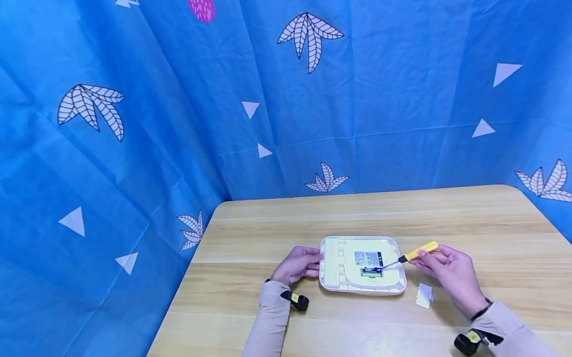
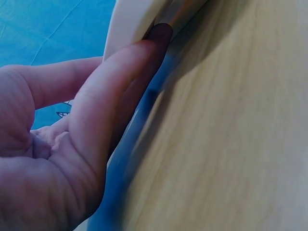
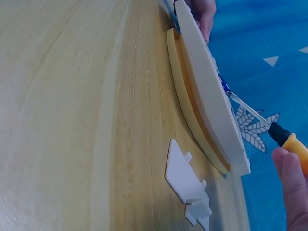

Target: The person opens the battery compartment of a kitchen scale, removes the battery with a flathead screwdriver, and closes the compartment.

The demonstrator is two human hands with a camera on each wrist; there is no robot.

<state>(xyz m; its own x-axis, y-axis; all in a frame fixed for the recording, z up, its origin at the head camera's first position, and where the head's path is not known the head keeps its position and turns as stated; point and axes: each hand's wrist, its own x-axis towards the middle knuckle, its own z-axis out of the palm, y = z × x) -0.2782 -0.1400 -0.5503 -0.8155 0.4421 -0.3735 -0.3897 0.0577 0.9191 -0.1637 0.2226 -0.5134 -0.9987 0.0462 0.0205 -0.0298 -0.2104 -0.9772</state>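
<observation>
A white device with rounded corners [image 1: 335, 256] lies with its labelled underside up on the table. My left hand [image 1: 300, 265] grips its left edge, thumb on top and fingers below, as the left wrist view also shows. My right hand [image 1: 451, 271] holds a screwdriver [image 1: 420, 251] by its yellow handle. The metal shaft slants down to the left, its tip at a dark blue battery [image 1: 372, 270] in the open compartment. Whether the battery is lifted at all, I cannot tell. A small white battery cover [image 1: 424, 296] lies beside the device, near my right hand.
The wood-grain table [image 1: 355, 333] has its far edge against a blue patterned curtain [image 1: 392, 98], which also hangs along the left. In the right wrist view, a yellowish curved part [image 3: 185, 106] shows beneath the device, between it and the table.
</observation>
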